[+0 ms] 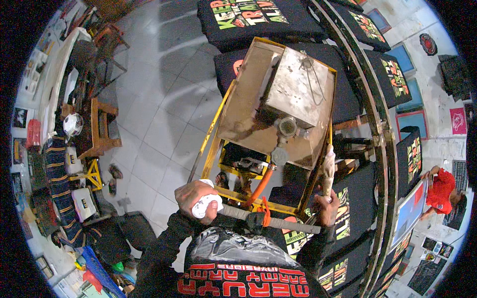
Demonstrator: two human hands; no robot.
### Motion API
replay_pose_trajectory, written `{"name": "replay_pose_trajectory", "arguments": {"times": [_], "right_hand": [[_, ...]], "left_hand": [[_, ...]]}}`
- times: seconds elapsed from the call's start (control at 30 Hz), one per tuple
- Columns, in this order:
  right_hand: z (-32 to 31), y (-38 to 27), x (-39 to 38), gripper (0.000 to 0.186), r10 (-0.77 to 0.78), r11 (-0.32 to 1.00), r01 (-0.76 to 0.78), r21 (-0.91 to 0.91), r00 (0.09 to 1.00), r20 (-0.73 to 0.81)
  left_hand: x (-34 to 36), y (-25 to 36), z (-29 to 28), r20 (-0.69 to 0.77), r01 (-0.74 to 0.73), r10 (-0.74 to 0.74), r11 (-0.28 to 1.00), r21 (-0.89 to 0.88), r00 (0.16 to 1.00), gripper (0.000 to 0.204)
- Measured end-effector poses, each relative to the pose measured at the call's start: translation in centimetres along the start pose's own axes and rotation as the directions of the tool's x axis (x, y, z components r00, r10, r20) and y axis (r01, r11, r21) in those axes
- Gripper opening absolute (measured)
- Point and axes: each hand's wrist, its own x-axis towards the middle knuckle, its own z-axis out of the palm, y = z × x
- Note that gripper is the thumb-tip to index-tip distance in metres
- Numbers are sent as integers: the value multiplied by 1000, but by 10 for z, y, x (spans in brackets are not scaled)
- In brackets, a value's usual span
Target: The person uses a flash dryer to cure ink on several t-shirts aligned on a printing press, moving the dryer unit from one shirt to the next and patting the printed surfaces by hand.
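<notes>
My left hand is closed around a bunched white cloth, beside the left end of a grey wrapped handlebar. My right hand is closed at the lower end of a pale wrapped rod, near the bar's right end. The handlebar belongs to a yellow metal frame standing in front of me. On the frame sit a wide stained metal panel and a metal box with a round fitting. Below the fitting hangs an orange hose. An orange tie hangs on the bar.
Black printed T-shirts lie in rows at the far side and right. A long metal rail runs between the rows. At far right a person in red holds a framed screen. A wooden stool and black chair stand left.
</notes>
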Motion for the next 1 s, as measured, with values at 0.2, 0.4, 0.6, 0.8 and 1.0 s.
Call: {"name": "replay_pose_trajectory", "arguments": {"times": [0.2, 0.4, 0.6, 0.8, 1.0], "right_hand": [[0, 9, 1, 33, -24, 999, 25, 33, 999, -30], [4, -3, -5, 31, 65, 994, -64, 94, 998, -15], [10, -35, -12, 36, 20, 999, -19, 30, 1000, -11], [14, -13, -10, 46, -56, 998, 55, -21, 997, -45], [40, -12, -36, 41, -108, 992, 114, 48, 988, -108]], "left_hand": [[-5, -2, 2, -32, 33, -34, 999, -34, 999, 23], [-16, -13, 4, -73, -11, 8, 999, -35, 997, 24], [-23, -20, -2, -88, -46, 45, 999, -9, 995, 23], [-6, -22, -8, -62, -87, 91, 994, 61, 994, 27], [14, -41, -25, -59, -100, 99, 995, -6, 993, 25]]}}
